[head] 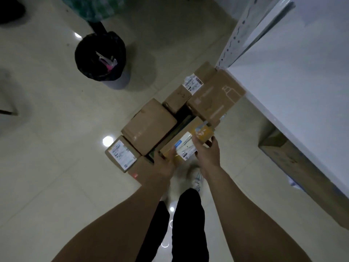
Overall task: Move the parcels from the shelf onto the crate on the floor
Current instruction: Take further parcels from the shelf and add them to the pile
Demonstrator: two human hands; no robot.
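Observation:
Both my hands hold a long brown parcel [186, 142] with a white label, low over a pile of parcels on the floor. My left hand [164, 163] grips its near left end and my right hand [206, 154] grips its right side. Below lie several cardboard parcels: a plain one [149, 125], a small labelled one [121, 153], a large flat one [215, 97] and a labelled one [188, 87] behind. The crate [182, 115] shows only as a dark gap between them.
A white shelf [294, 87] fills the right side, with a cardboard box [287, 157] under it. A black-lined waste bin [102, 57] stands on the tiled floor at the back left. My legs and a shoe [196, 178] are just behind the pile.

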